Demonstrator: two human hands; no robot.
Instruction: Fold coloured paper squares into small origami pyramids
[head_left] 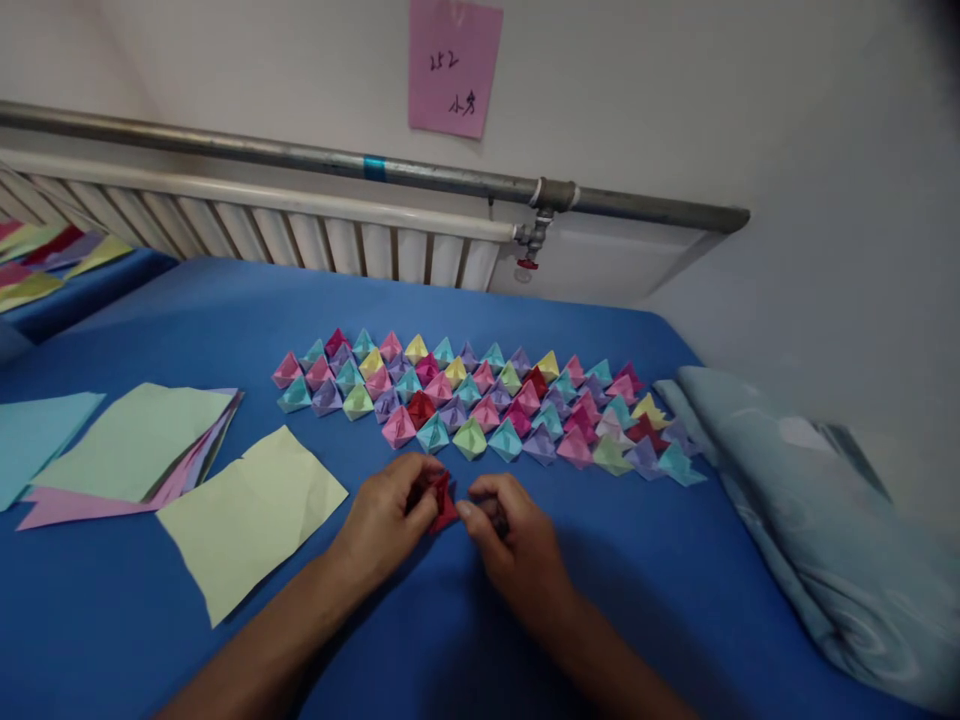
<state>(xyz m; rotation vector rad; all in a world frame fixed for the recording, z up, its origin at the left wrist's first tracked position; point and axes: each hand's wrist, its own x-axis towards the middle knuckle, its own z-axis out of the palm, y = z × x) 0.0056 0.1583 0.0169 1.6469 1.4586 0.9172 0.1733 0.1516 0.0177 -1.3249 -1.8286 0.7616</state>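
Note:
Close to the middle of the blue surface, a small red folded paper boat (444, 503) is between my two hands. My left hand (386, 510) pinches its left side between thumb and fingers. At its right corner, the thumb and bent forefinger of my right hand (517, 540) close in on the paper; the other fingers curl under, partly hidden in shadow. Just beyond my hands, several staggered rows of folded paper boats (471, 438) stand side by side in pink, turquoise, purple, yellow, green and red.
A pale yellow sheet (251, 515) lies left of my left forearm. Farther left are a stack of coloured paper (150, 440) and turquoise sheets (37, 440). A folded grey-green blanket (832, 540) lies at the right. Behind the blue surface (225, 300) are a radiator (337, 240) and a pipe (285, 153).

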